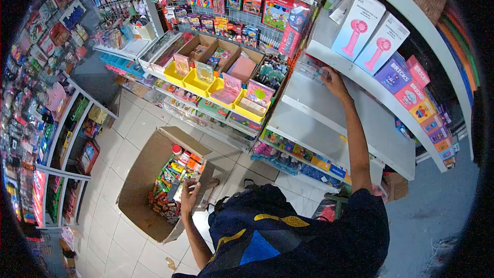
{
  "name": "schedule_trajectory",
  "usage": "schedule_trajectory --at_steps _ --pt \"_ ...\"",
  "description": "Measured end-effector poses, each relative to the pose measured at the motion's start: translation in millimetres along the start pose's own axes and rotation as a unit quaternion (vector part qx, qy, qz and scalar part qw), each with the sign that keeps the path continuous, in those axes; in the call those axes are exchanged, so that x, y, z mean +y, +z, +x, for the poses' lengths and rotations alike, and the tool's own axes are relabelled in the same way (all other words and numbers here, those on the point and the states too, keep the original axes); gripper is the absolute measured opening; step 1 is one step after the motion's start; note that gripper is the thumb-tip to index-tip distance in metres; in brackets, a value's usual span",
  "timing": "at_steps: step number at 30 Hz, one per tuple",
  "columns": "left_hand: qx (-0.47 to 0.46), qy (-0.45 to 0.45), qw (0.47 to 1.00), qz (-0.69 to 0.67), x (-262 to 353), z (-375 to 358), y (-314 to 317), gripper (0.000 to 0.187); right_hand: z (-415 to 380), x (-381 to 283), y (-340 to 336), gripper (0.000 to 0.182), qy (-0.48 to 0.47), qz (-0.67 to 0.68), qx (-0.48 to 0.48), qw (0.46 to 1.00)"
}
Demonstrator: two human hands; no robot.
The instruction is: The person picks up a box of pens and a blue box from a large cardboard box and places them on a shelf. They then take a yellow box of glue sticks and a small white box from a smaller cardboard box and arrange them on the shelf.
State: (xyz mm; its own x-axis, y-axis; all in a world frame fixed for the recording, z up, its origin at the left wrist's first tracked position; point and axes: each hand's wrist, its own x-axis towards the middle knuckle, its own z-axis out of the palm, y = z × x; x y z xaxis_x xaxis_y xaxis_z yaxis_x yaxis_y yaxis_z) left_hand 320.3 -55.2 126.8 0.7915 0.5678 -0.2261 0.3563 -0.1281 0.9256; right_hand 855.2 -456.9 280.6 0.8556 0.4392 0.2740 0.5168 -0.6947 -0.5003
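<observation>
My left hand (190,194) is at the right side of a large open cardboard box (135,167), its fingers curled by a small pale item that I cannot make out. Inside the box lies a heap of small colourful packets and tubes (165,184), with a red-capped bottle (177,149) near the top. My right hand (333,81) reaches out to the white shelf (309,88) on the right. Its fingers are closed on a clear plastic item (307,69) near the shelf's back left corner.
Yellow bins (194,82) and cardboard trays (222,57) of goods stand ahead. Boxes with pink fans (356,31) and "BRICKS" boxes (393,74) line the upper right shelf. Packed racks (67,139) stand at the left, beside the tiled floor (110,175).
</observation>
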Motion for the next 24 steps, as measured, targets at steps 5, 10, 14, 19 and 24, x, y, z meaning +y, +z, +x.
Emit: schedule_trajectory --at_steps 5,10,14,19,24 --pt "-0.008 0.008 1.0 0.021 -13 2 -2 0.042 -6 -5 -2 0.048 -0.004 -0.011 0.016 1.0" --pt "-0.026 -0.009 0.999 0.024 -7 2 -3 0.043 -3 8 -3 0.045 -0.014 0.012 0.017 1.0" --pt "-0.034 -0.018 0.999 0.02 -14 5 -2 0.041 -4 9 -3 0.049 0.0 0.053 0.016 0.998" --pt "-0.036 -0.012 0.998 0.045 -3 4 -2 0.04 -6 1 -8 0.058 0.032 0.101 -0.023 0.994" --pt "-0.036 -0.023 0.997 0.061 -5 6 -3 0.04 0 16 -5 0.061 0.03 0.161 -0.036 0.986"
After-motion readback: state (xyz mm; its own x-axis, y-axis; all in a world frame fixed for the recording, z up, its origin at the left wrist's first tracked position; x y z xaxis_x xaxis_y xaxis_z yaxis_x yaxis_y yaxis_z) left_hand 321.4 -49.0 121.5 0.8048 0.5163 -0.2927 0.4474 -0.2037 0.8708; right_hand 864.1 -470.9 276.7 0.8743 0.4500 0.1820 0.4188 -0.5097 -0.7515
